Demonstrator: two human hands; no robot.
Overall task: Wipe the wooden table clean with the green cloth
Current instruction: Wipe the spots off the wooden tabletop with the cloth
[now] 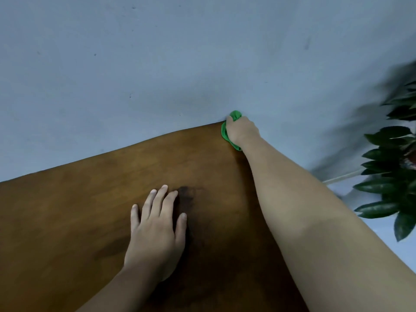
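Observation:
The wooden table (78, 210) fills the lower left of the view, brown with darker patches near its middle. At its far right corner, against the wall, my right hand (242, 129) is shut on the bunched green cloth (225, 134), pressing it onto the tabletop. The cloth shows only above and to the left of the fingers; the rest is hidden under the hand. My left hand (157, 228) lies flat on the middle of the table, fingers apart, holding nothing.
A pale blue-grey wall (157, 64) runs along the table's far edge. A plant with dark green leaves (391, 172) stands to the right of the table, close to my right arm.

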